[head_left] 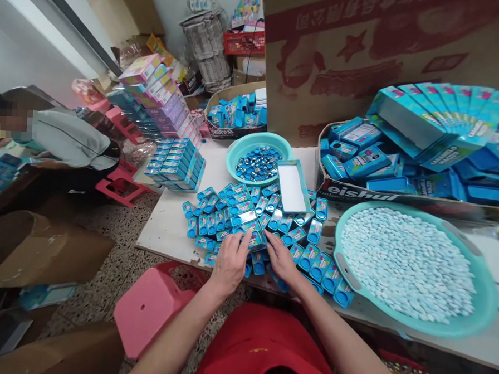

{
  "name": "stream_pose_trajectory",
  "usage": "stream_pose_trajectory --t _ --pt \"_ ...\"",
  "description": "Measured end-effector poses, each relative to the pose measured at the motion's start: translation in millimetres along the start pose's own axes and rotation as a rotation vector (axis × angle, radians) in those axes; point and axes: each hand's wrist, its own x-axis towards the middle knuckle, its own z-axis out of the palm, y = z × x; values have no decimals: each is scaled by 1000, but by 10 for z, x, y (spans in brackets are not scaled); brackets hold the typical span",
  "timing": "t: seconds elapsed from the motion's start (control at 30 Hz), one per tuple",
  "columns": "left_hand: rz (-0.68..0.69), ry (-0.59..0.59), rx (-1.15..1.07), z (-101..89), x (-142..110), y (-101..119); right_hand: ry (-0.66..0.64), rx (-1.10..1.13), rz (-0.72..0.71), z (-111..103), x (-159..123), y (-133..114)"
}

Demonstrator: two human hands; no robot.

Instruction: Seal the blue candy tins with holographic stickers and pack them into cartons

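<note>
My left hand (231,261) has its fingertips on a blue candy tin (253,229) at the near end of a filled open display box (237,200). The tin has a printed lid, and its underside is hidden. My right hand (282,258) lies along the right side of that box, fingers stretched out; its thumb is partly hidden. Many small blue tins (318,263) with round openings surround both hands. Behind them, an open display box (292,186) with a white inside rests tilted on the tins.
A teal basin (489,289) of pale blue candies stands right; a smaller basin (233,155) holds round pieces. Stacked display boxes (175,163) are at back left. A carton (358,192) of blue tins stands behind. A pink stool (151,310) is at front left; a person (72,136) sits beyond.
</note>
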Motion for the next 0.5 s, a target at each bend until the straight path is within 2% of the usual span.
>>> stream_pose_trajectory --t 0.17,0.33,0.5 --pt "-32 -36 103 131 -62 129 -47 41 -3 -63 -40 17" --pt "-139 64 111 407 -159 158 -77 119 34 -116 -71 2" --pt "-159 -6 -62 396 -281 102 -14 234 181 -185 34 -170"
